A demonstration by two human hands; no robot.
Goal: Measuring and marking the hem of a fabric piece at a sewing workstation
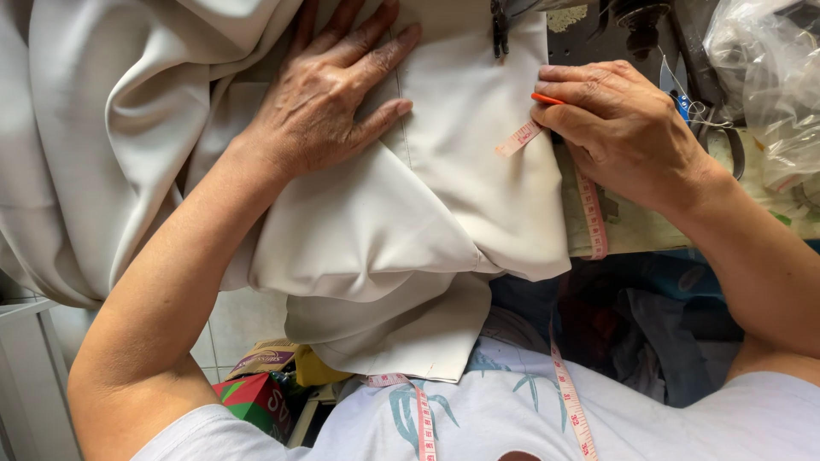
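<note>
A length of cream fabric (pixel 444 171) is lying spread across a sewing table (pixel 632 229) and spilling off its near edge in soft folds toward the person's lap. The left hand (pixel 329 90) is pressing flat on the cloth with fingers spread apart, gripping nothing, just beside a stitched seam line running away from the wrist. The right hand (pixel 619 128) is resting at the fabric's right-hand edge, its fingers pinched together on the end of a pink measuring tape (pixel 589 209) and on a small orange tool (pixel 547 99), of which only the tip is showing. The tape is trailing back under that hand, off the table and down over the person's white patterned shirt (pixel 512 418).

The cloth looks light, limp and fairly smooth, so it would likely slide and bunch under a loose touch; a flat palm near the seam or a pinch at the hemmed edge seems the surest hold.

Beyond the fingertips of both hands, the dark presser foot (pixel 500 30) of a sewing machine is sitting on the fabric. To the outside of the right hand, blue-handled snips (pixel 682 102) and a crumpled clear plastic bag (pixel 769 85) are lying close by. Below the left forearm, a red and green carton (pixel 256 401) is standing on the floor.
</note>
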